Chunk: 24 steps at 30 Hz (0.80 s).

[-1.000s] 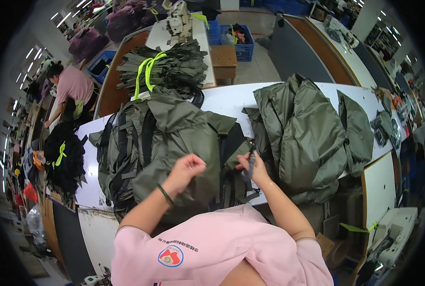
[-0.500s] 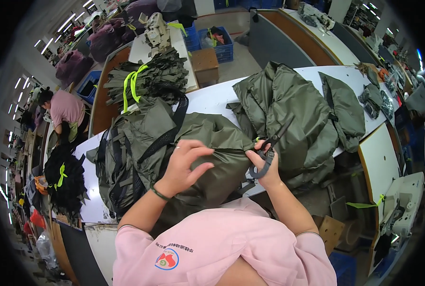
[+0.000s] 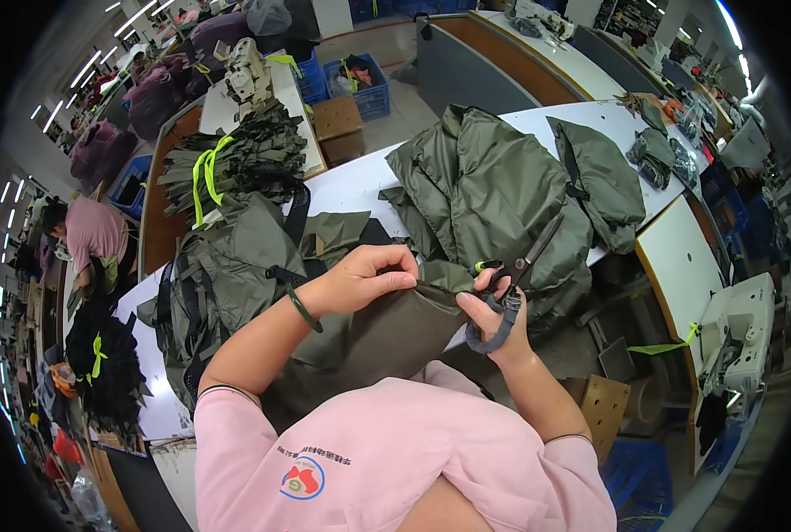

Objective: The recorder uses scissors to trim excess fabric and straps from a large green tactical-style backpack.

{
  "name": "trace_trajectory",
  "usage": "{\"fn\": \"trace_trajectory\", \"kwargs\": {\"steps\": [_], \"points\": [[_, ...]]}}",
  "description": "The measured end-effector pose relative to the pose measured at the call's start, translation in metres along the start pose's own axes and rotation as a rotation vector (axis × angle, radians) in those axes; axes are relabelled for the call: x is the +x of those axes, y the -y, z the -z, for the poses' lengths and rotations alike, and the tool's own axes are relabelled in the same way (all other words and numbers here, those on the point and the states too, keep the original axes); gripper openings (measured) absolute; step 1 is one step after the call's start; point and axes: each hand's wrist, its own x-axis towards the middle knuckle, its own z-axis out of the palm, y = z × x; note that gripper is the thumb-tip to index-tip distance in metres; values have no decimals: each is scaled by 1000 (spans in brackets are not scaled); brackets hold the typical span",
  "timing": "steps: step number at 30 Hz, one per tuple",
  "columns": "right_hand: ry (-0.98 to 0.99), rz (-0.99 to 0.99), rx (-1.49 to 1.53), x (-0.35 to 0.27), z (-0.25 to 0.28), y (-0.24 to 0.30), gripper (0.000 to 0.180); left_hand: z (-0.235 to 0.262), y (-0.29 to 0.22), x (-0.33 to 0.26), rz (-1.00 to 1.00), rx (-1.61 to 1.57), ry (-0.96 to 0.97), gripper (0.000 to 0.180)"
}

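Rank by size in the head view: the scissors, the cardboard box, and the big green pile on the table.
1. Green pile
2. Cardboard box, though it sits farther away, so it may look smaller than it is
3. Scissors

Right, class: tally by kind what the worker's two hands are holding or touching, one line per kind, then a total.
Scissors, in the right hand: 1
Olive-green fabric piece, pinched by the left hand: 1
Total: 2
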Motion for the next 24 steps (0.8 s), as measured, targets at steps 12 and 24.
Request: {"fn": "trace_trajectory", "kwargs": {"steps": [12, 24], "points": [[361, 223, -563, 31, -5, 57, 31, 1, -59, 1, -67, 300, -37, 13], [372, 64, -354, 22, -3, 46, 17, -21, -19, -27, 434, -620, 16, 28]]}}
